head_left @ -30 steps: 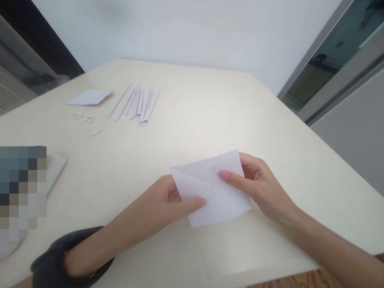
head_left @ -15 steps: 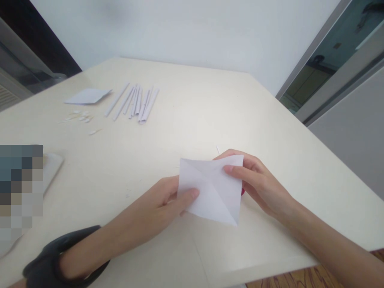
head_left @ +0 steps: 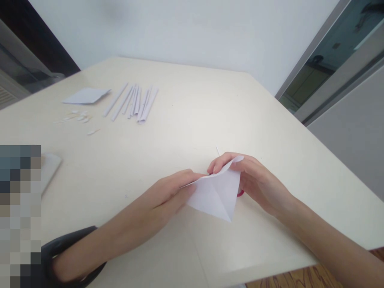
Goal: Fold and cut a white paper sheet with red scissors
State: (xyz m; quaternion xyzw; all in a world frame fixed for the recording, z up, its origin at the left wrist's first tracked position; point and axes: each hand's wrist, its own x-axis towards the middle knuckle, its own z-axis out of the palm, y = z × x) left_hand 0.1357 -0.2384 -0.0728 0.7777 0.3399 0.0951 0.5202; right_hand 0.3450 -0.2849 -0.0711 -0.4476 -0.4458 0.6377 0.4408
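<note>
In the head view, the left hand (head_left: 171, 192) and right hand (head_left: 255, 180) both pinch a creased white paper square (head_left: 217, 194), held tilted just above the near part of the cream counter (head_left: 195, 120). Rolled paper strips (head_left: 135, 102) and a flat paper sheet (head_left: 85, 96) lie well apart at the far left.

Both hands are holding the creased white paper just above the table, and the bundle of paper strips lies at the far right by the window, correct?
Not quite. Both hands, left and right, do hold the creased paper over the table, but the head view shows the strips at the far left, beside a flat sheet, not by the window.
</note>
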